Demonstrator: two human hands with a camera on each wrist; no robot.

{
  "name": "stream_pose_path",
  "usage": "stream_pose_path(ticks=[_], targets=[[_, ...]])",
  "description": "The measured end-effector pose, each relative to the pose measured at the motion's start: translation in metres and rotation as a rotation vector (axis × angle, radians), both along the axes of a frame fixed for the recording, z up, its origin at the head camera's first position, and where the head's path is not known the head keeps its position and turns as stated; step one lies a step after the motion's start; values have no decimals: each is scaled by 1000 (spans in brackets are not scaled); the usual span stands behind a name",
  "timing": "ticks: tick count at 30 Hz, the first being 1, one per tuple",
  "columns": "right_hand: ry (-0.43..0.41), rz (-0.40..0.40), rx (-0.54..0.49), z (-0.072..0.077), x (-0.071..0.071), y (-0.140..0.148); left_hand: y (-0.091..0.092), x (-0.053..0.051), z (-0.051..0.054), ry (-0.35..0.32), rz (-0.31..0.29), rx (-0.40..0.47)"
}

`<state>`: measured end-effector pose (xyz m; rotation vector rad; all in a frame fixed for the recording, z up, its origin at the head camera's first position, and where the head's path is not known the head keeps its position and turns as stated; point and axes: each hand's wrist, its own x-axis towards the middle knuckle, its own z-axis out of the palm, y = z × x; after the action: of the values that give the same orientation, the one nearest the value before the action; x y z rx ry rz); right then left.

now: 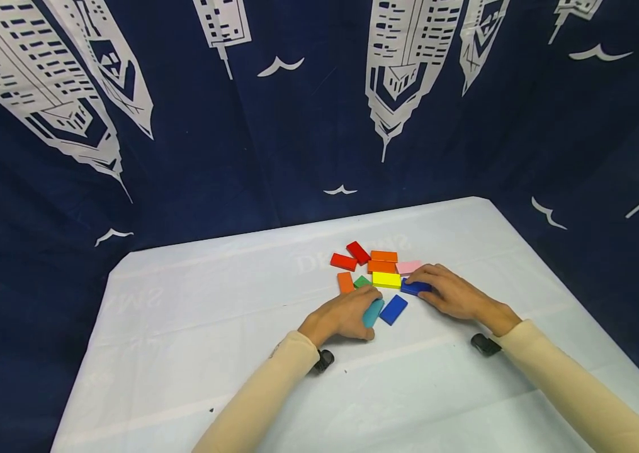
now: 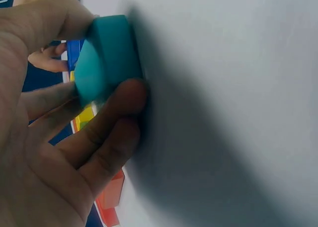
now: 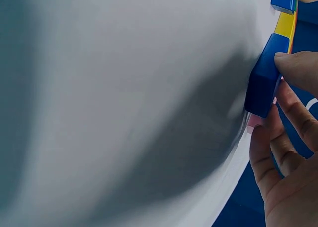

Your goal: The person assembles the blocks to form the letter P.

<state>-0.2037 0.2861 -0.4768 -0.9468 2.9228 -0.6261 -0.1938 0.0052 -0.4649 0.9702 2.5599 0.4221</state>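
Note:
My left hand (image 1: 347,313) pinches a teal block (image 1: 373,313) between thumb and fingers, close to the table. In the left wrist view the teal block (image 2: 110,53) stands near the white surface, thumb at one end and fingertips at the other. My right hand (image 1: 455,294) holds a dark blue block (image 1: 414,287) at the right of the group; the right wrist view shows the thumb on that blue block (image 3: 267,75) and the fingers along its far side. A second blue block (image 1: 393,309) lies between the hands. Beside it sit a yellow block (image 1: 386,280) and a partly covered green block (image 1: 362,282).
Behind lie two red blocks (image 1: 358,252), orange blocks (image 1: 384,256) and a pink block (image 1: 408,267). They rest on a white-covered table (image 1: 211,327), with a dark blue printed cloth (image 1: 274,138) behind. Black wrist cameras (image 1: 485,344) hang below the sleeves.

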Motion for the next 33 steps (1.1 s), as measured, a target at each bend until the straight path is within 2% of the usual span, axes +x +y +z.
stream_pose_path(ticks=[5,10,17,24,33], targets=[[-28,-8,15,0,-1,-2,-5,7,-2,21,3,48],[-44,-7,22,-1,-1,-3,-20,17,0,26,44,89],[-54,0,22,-1,0,-5,-55,35,2,29,174,128],[-75,-17,45,0,1,-5,-94,56,-2,45,281,178],[-91,-4,25,2,1,-4,-130,86,-6,33,446,275]])
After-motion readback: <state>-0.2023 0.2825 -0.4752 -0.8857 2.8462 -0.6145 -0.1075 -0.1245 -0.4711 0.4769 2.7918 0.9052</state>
